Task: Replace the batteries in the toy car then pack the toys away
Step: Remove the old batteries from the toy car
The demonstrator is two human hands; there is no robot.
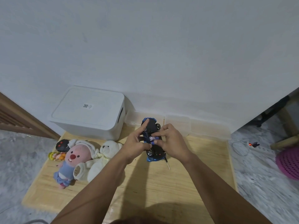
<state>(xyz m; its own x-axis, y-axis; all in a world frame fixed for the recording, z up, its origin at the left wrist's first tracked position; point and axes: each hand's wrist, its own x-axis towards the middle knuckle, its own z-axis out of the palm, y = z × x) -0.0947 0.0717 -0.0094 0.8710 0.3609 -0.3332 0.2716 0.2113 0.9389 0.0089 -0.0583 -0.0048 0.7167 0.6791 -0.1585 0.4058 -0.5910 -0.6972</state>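
Observation:
A blue and black toy car [152,126] lies upside down above the wooden board, wheels up. My left hand [136,139] grips its left side, one finger reaching over the far end. My right hand [171,141] pinches a purple battery [152,138] at the open compartment in the car's underside. A second purple battery sits just below the first, partly hidden by my fingers. A small screwdriver [167,164] lies on the board just under my right wrist.
A white lidded storage box [90,113] stands at the back left. Plush toys lie left of my arms: a pink one [76,157], a white bear [105,152], a black mask toy [62,145]. Clear plastic containers [194,126] line the wall. A pink basket [289,162] sits right.

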